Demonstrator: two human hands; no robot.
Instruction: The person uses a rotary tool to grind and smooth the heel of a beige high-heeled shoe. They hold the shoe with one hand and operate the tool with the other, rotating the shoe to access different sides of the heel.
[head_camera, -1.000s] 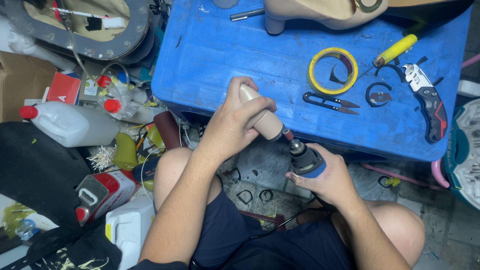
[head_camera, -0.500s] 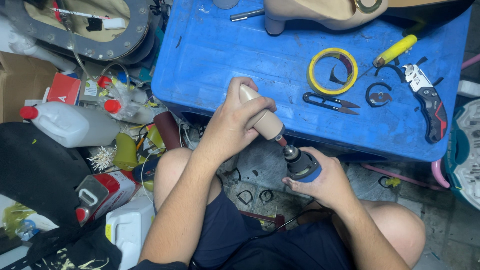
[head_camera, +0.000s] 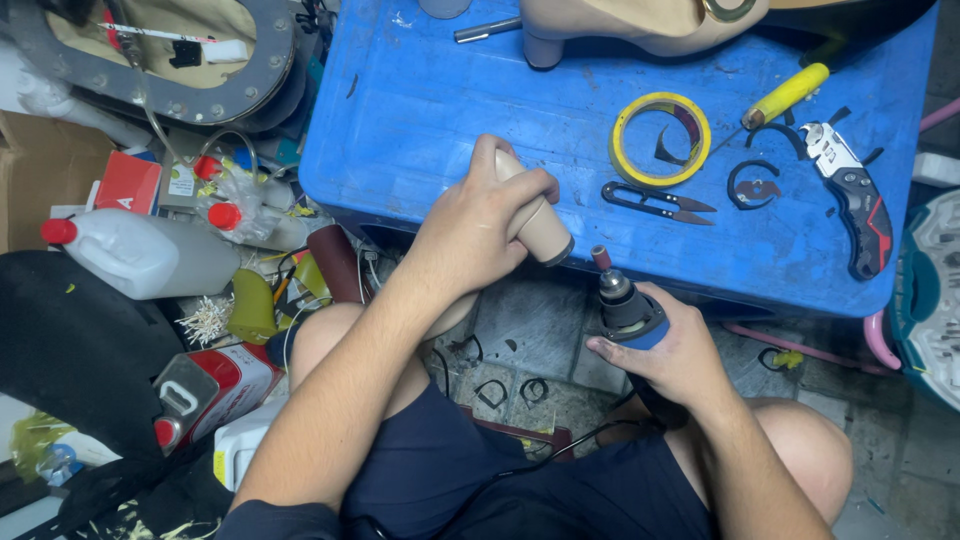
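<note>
Beige block (head_camera: 535, 220) in left hand (head_camera: 480, 235), right hand (head_camera: 675, 355) gripping grinder (head_camera: 625, 305)

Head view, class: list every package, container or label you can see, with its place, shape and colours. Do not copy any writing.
White jug: left floor, lying flat, red cap.
Red carton: above the jug, boxy, white mark.
Red can: lower left, rectangular, grey handle.
Cardboard box: left edge, brown.

Bright overhead light is washing the blue table (head_camera: 420, 110) evenly, glare is glinting off the tape roll (head_camera: 661, 138), and everything is staying sharp.
</note>
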